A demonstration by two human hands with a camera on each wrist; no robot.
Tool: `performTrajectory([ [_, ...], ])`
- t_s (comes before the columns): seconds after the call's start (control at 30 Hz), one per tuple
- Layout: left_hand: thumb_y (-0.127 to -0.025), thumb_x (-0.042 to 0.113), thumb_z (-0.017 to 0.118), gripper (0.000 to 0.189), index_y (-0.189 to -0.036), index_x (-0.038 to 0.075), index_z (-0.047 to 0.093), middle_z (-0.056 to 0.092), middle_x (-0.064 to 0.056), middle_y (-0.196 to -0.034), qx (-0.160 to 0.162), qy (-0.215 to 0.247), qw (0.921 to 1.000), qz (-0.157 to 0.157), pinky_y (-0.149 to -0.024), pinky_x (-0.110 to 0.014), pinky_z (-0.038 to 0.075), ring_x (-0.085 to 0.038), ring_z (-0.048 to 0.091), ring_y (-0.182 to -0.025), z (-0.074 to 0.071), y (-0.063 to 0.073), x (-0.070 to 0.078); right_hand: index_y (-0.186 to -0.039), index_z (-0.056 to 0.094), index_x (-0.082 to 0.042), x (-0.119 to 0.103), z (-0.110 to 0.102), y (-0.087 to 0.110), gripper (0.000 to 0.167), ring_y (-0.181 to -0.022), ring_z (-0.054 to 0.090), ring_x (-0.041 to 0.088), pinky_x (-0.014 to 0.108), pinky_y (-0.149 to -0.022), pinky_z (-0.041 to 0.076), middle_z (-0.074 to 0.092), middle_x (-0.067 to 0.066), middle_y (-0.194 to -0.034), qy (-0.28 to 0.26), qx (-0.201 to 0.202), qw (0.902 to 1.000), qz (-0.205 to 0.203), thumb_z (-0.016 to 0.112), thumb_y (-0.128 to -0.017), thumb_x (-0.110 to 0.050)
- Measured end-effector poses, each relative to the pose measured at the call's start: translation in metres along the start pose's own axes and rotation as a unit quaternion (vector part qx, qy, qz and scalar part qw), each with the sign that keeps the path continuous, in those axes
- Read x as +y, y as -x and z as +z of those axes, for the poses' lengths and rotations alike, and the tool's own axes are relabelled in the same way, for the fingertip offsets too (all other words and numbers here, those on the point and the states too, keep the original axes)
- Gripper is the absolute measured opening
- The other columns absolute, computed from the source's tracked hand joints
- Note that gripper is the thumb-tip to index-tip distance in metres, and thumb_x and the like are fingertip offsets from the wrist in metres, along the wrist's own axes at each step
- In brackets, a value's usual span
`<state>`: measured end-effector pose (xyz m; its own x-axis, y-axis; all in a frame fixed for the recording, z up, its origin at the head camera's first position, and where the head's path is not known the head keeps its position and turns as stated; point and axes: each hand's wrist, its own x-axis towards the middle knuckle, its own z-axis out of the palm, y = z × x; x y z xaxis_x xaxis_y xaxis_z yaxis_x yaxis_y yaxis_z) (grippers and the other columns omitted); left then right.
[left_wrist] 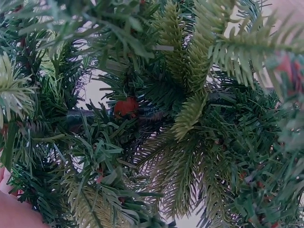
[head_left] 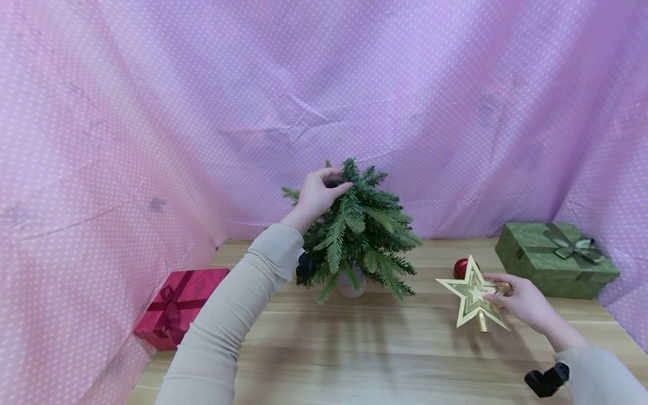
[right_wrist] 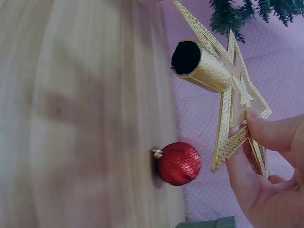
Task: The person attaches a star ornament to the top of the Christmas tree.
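Observation:
A small artificial Christmas tree (head_left: 354, 225) stands mid-table on a pale base (head_left: 351, 284). My left hand (head_left: 320, 194) reaches to its upper left side, thumb and fingers curled around a branch near the top. The left wrist view is filled with green needles (left_wrist: 190, 156), and only an edge of the hand shows at its lower left. To the right, my right hand (head_left: 523, 301) pinches a gold star tree topper (head_left: 475, 293) by one point, above the table. The topper's hollow tube (right_wrist: 204, 69) points down in the head view. Behind the star lies a red bauble (head_left: 460, 268).
A green gift box (head_left: 552, 261) with a bow sits at the back right of the wooden table (head_left: 385, 354). At the left edge is a red gift box (head_left: 179, 304) with a ribbon. A pink dotted cloth (head_left: 324, 84) hangs behind and at both sides.

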<state>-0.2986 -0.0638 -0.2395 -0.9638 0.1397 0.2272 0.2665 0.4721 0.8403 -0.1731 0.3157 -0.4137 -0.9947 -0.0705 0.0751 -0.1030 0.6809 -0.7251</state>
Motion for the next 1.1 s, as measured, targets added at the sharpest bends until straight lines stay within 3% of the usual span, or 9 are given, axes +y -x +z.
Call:
performTrajectory([
  [0.47,-0.088,0.025,0.069,0.042,-0.127,0.013,0.060,0.063,-0.005,-0.124,0.004,0.004,1.0000,0.006,-0.099,-0.036,0.045,-0.021,0.052,-0.121,0.001,0.002,0.001,-0.129,0.047,0.013,-0.028,-0.020,-0.017,0.050,-0.057,0.057,0.003,0.026,-0.054,0.053,0.067,0.012,-0.079,0.019,0.033,0.9989,-0.028,0.067,-0.087,-0.007],
  [0.8,-0.088,0.025,0.069,0.041,-0.126,0.012,0.061,0.063,-0.005,-0.123,0.006,0.010,0.9999,0.010,-0.102,-0.037,0.043,-0.021,0.053,-0.121,0.001,0.001,0.000,-0.130,0.048,0.011,-0.047,-0.038,-0.028,0.049,-0.058,0.054,-0.005,0.023,-0.052,0.051,0.066,0.022,-0.089,0.041,0.110,0.9923,-0.040,0.065,-0.090,-0.011],
  [0.97,-0.088,0.025,0.069,0.042,-0.127,0.012,0.060,0.062,-0.006,-0.124,0.006,0.012,0.9998,0.013,-0.102,-0.037,0.043,-0.021,0.052,-0.121,0.002,0.002,0.000,-0.133,0.046,0.010,-0.060,-0.045,-0.034,0.052,-0.059,0.056,-0.007,0.019,-0.053,0.051,0.064,-0.002,-0.077,0.017,0.132,0.9907,-0.025,0.064,-0.091,-0.017],
  [1.1,-0.088,0.025,0.069,0.042,-0.128,0.011,0.060,0.062,-0.006,-0.125,0.006,0.009,0.9998,0.015,-0.102,-0.037,0.043,-0.021,0.052,-0.121,0.001,0.003,0.000,-0.135,0.044,0.008,-0.072,-0.046,-0.042,0.054,-0.061,0.056,-0.009,0.016,-0.055,0.052,0.053,-0.022,-0.077,-0.023,0.143,0.9893,-0.018,0.063,-0.092,-0.018],
])
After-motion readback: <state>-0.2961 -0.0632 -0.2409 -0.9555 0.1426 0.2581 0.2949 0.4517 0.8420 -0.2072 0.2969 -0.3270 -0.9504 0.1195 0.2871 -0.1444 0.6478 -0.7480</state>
